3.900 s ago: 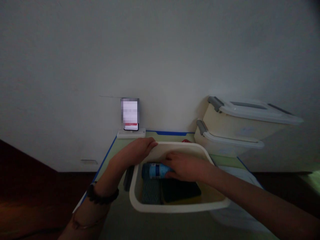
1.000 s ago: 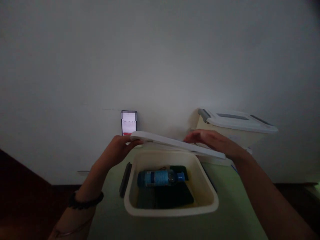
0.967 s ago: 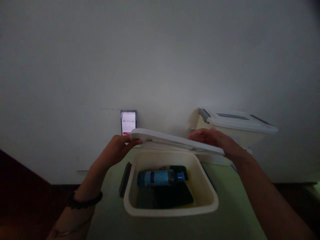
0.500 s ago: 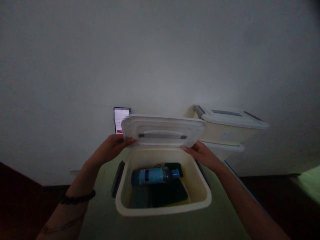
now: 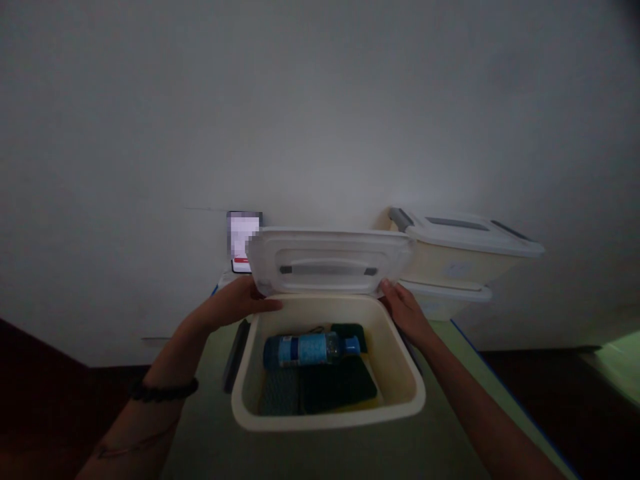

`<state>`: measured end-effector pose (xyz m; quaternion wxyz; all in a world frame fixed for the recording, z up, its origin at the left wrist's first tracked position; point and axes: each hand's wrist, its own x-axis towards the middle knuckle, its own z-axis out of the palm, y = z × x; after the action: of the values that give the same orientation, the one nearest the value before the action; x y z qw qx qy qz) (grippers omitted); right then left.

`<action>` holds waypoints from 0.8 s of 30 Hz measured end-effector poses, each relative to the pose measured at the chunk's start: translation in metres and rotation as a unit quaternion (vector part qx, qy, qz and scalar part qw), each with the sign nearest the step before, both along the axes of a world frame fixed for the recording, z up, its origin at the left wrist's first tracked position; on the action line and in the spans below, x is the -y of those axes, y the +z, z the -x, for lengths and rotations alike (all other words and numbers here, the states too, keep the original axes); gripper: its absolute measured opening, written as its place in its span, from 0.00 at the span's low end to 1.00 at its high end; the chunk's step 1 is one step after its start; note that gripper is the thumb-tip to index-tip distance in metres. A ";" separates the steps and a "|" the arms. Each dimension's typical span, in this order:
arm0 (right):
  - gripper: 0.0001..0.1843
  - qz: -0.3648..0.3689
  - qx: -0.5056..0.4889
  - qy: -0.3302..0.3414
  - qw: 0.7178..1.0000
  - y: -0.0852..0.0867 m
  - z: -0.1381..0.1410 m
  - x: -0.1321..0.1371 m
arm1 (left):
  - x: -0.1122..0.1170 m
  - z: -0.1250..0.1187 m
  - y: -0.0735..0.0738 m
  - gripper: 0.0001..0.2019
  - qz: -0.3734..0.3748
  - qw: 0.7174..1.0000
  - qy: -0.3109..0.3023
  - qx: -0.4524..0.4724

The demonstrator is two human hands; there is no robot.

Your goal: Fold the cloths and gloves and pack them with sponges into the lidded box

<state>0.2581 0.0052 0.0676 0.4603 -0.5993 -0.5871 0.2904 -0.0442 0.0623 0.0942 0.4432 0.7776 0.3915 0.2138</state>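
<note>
Both my hands hold a white plastic lid [image 5: 327,261] tilted up over the far rim of an open cream bin [image 5: 330,417]. My left hand [image 5: 235,305] grips the lid's lower left corner and my right hand [image 5: 403,308] grips its lower right corner. The lid's top with its grey handle faces me. Inside the bin a blue-labelled water bottle [image 5: 307,349] lies on its side across dark flat items [image 5: 337,387]. A dark bead bracelet [image 5: 163,390] circles my left wrist.
Two closed cream bins with grey latches [image 5: 453,260] are stacked at the right against the wall. A phone [image 5: 240,241] stands upright behind the lid. A dark grey latch [image 5: 231,357] hangs on the open bin's left side. The green table [image 5: 450,427] has blue-taped edges.
The lid came off the table at the right, was swung up over the bin and turned handle side toward me; over the last half second it sank slightly toward the far rim.
</note>
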 end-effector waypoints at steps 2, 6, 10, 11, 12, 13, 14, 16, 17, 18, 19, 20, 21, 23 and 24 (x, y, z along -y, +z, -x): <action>0.23 -0.010 -0.004 0.002 1.000 -0.001 0.000 0.001 | 0.000 -0.002 0.000 0.17 -0.048 0.998 0.027 -0.003; 0.24 -0.015 -0.006 0.015 1.000 -0.006 -0.002 0.001 | 0.004 -0.006 0.003 0.18 -0.111 0.987 0.098 -0.060; 0.28 -0.028 -0.007 0.024 0.999 -0.009 -0.003 0.001 | 0.006 -0.007 0.003 0.16 -0.094 0.982 0.132 -0.097; 0.29 -0.031 -0.005 0.022 0.999 -0.009 -0.004 0.001 | 0.005 -0.006 0.003 0.17 -0.089 0.984 0.126 -0.088; 0.28 -0.034 -0.002 0.017 0.999 -0.009 -0.005 0.001 | 0.004 -0.004 0.002 0.17 -0.082 0.988 0.112 -0.073; 0.28 -0.034 0.001 0.011 0.999 -0.009 -0.006 0.001 | 0.003 -0.001 0.002 0.17 -0.069 0.992 0.088 -0.052; 0.28 -0.033 0.004 0.004 0.999 -0.010 -0.007 0.001 | 0.001 0.003 0.003 0.18 -0.049 0.997 0.055 -0.028; 0.29 -0.024 0.008 -0.009 1.000 -0.011 -0.009 0.001 | 0.000 0.012 0.004 0.17 0.008 1.000 -0.023 0.018; 0.30 -0.017 0.007 -0.015 1.000 -0.011 -0.010 0.002 | 0.000 0.017 0.005 0.16 0.036 0.997 -0.053 0.036; 0.31 -0.011 0.000 -0.016 1.000 -0.012 -0.011 0.002 | 0.000 0.022 0.006 0.15 0.059 0.994 -0.076 0.055; 0.31 -0.010 -0.019 -0.008 1.000 -0.013 -0.011 0.003 | 0.000 0.026 0.006 0.16 0.074 0.990 -0.093 0.078; 0.31 -0.015 -0.047 0.007 0.999 -0.013 -0.011 0.003 | 0.000 0.030 0.005 0.17 0.088 0.985 -0.106 0.104; 0.31 -0.023 -0.081 0.029 0.996 -0.013 -0.010 0.004 | -0.001 0.032 0.004 0.19 0.100 0.979 -0.118 0.132; 0.30 -0.043 -0.142 0.073 0.986 -0.013 -0.007 0.007 | -0.002 0.035 0.003 0.24 0.119 0.973 -0.119 0.156; 0.30 -0.050 -0.161 0.087 0.982 -0.012 -0.004 0.008 | -0.002 0.034 0.002 0.25 0.117 0.976 -0.105 0.150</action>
<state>0.2626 -0.0031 0.0558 0.5510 -0.4673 -0.5695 0.3920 -0.0783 0.0643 0.0964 0.6046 0.7163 0.2591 0.2330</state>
